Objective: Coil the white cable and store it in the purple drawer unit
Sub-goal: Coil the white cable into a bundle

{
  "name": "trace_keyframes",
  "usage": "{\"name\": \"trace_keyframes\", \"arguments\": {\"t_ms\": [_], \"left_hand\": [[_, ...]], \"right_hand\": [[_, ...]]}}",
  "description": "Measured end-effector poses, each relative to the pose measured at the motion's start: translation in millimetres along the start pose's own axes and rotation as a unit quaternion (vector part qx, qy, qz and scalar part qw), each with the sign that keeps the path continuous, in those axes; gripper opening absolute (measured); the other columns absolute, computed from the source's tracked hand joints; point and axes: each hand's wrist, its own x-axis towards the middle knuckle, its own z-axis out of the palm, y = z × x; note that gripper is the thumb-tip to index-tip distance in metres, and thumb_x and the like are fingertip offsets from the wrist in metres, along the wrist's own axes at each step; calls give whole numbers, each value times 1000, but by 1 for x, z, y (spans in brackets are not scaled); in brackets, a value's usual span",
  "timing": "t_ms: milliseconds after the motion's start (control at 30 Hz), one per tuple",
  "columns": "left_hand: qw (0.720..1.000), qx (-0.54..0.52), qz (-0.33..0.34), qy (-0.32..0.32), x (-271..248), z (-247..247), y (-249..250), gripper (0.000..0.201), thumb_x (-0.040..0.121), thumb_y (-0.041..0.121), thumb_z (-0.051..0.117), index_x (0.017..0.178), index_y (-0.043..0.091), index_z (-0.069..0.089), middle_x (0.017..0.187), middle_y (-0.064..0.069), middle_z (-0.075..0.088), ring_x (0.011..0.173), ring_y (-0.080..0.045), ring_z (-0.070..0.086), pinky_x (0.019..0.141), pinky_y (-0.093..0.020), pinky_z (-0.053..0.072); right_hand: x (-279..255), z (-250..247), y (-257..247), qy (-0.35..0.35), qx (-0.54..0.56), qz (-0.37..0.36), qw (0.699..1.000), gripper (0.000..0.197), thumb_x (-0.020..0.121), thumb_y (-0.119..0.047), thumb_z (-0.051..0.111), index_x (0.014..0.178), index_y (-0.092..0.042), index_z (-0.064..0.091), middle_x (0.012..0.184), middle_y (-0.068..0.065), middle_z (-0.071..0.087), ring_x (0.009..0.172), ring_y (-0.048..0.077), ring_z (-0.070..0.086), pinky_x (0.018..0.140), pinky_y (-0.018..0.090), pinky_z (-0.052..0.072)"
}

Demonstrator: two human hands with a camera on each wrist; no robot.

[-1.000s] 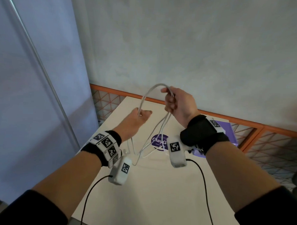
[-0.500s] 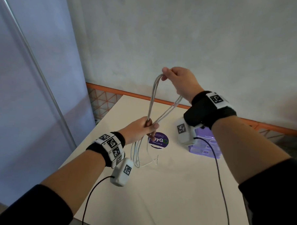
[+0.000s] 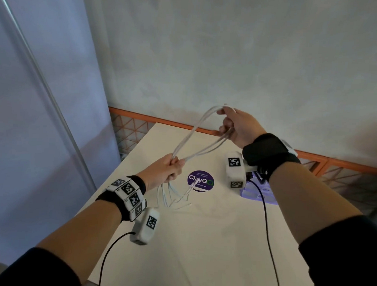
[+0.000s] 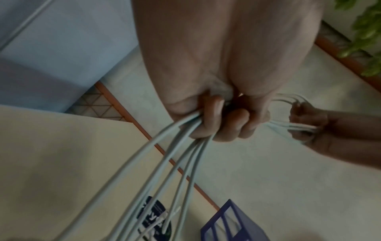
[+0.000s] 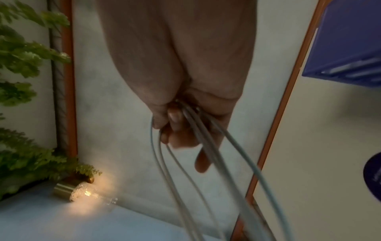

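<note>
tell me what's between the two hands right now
Only the white cable: several looped strands run from the left hand up to the right hand, held above the table. The head view shows it best.

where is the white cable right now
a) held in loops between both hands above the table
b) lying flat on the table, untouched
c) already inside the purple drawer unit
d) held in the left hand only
a: the left hand grips the lower end of the white cable loops and the right hand grips the upper end, above the table; the purple drawer unit stands apart behind the right wrist.
</note>
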Motion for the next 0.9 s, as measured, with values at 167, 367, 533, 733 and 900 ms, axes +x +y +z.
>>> {"name": "trace_keyframes", "arguments": {"t_ms": [167, 367, 533, 733, 900], "left_hand": [[999, 18, -27, -17, 0, 2, -22, 31, 93, 41, 50, 83, 17, 33, 60, 11, 41, 53, -8, 30, 52, -19, 27], [999, 24, -30, -3, -4, -5, -18, 25, 96, 32, 49, 85, 15, 34, 65, 4, 42, 53, -6, 35, 52, -13, 32], [998, 42, -19, -32, -1, -6, -9, 26, 94, 38, 49, 94, 13, 42, 68, 2, 54, 65, -12, 49, 58, -16, 41], [994, 92, 21, -56, -5, -12, -4, 29, 99, 37, 39, 102, 19, 62, 74, 5, 63, 74, -8, 58, 68, -16, 42], [997, 50, -13, -57, -10, -18, -11, 33, 100, 37, 33, 84, 14, 51, 64, 1, 51, 73, -18, 63, 65, -11, 46]], "right_hand": [[2, 2, -2, -43, -63, 89, 993, 29, 87, -23, 59, 63, -17, 43, 50, -5, 24, 43, 14, 20, 49, 26, 36], [6, 1, 10, 23, -16, 36, 999, 34, 96, -30, 52, 66, -13, 50, 49, -5, 29, 39, 10, 27, 51, 26, 33], [16, 13, 5, 93, -122, -53, 987, 38, 99, -36, 43, 69, -14, 46, 59, -2, 31, 40, 11, 31, 50, 28, 33], [29, 8, -22, 172, -88, -92, 977, 38, 100, -36, 39, 69, -14, 43, 60, 0, 29, 49, 15, 27, 48, 29, 29], [38, -5, -35, 234, 2, -98, 967, 40, 101, -36, 38, 69, -13, 44, 57, 0, 29, 44, 14, 25, 43, 26, 27]]}}
